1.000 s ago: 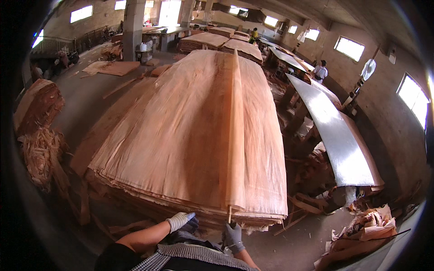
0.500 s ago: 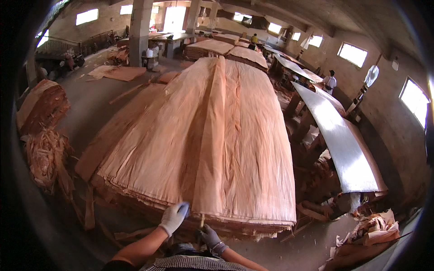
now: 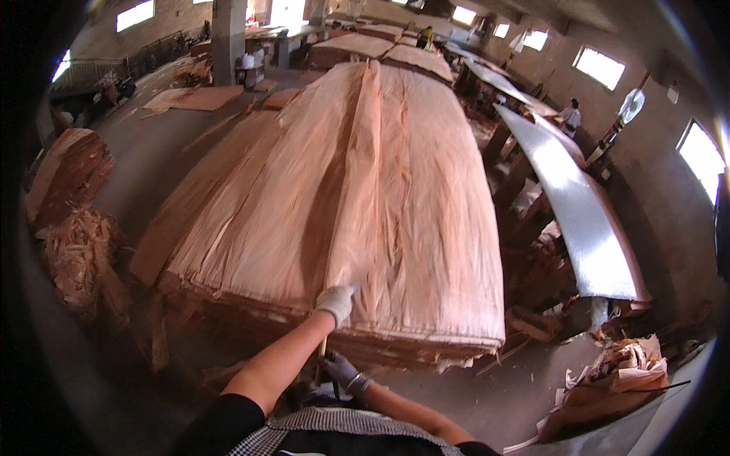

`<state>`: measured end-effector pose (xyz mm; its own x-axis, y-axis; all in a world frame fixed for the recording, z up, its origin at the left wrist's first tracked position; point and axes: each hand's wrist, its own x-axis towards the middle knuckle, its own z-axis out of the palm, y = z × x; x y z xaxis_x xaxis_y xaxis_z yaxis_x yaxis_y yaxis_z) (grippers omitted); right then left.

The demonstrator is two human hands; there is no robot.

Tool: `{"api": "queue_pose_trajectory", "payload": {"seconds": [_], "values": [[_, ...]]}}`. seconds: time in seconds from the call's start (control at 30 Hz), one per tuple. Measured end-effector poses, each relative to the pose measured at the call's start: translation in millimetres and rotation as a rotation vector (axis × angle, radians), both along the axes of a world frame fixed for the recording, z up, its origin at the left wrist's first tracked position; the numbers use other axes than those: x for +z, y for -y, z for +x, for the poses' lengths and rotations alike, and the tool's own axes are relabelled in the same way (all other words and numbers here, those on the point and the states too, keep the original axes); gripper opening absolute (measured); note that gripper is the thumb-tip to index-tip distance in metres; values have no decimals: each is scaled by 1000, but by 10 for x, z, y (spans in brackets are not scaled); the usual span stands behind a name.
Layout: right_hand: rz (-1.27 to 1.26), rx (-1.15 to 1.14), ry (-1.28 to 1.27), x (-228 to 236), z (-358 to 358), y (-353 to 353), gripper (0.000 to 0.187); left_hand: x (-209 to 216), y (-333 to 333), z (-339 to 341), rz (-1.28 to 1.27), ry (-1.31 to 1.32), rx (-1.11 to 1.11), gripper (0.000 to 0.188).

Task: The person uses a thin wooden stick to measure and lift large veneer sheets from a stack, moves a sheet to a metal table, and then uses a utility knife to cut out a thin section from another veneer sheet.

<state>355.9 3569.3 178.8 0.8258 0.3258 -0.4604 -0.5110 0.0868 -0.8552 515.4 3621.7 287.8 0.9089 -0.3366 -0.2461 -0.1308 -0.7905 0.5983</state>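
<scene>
Before me lies a tall stack of reddish-brown wood veneer sheets, with a raised, folded strip of veneer running lengthwise along its top. My left hand, in a white glove with a bluish fingertip, rests on the near end of this strip, fingers stretched over the wood. Below the stack's near edge, my right hand wears a grey glove and is closed around a thin, light stick. The stick points up toward the stack; its lower part is hidden by the hand.
Right of the stack stands a long table with a shiny metal top. Veneer scraps are heaped at the lower right, and a scrap bundle lies at the left. A person is farther off at the right, near more stacks.
My left hand has moved forward and right from the stack's near edge onto the folded strip. My right hand stays low with the stick. The view has tilted down slightly.
</scene>
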Motion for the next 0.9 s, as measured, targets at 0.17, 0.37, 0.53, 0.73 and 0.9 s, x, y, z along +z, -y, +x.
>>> {"api": "queue_pose_trajectory", "payload": {"seconds": [0.17, 0.37, 0.53, 0.73, 0.9], "values": [[-261, 145, 450, -85, 76, -458, 27, 155, 108, -440, 53, 27, -60, 63], [-87, 186, 444, -781, 102, -525, 20, -193, 68, -394, 384, 42, -136, 40], [-44, 33, -6, 689, 67, -841, 27, 339, -788, -435, -848, -230, 317, 30], [-250, 168, 140, 367, 156, -872, 24, -136, -1926, -299, -1828, -350, 801, 22], [-66, -83, 31, 384, 147, -833, 24, -712, -2211, -406, -1853, -474, 1026, 17]]}}
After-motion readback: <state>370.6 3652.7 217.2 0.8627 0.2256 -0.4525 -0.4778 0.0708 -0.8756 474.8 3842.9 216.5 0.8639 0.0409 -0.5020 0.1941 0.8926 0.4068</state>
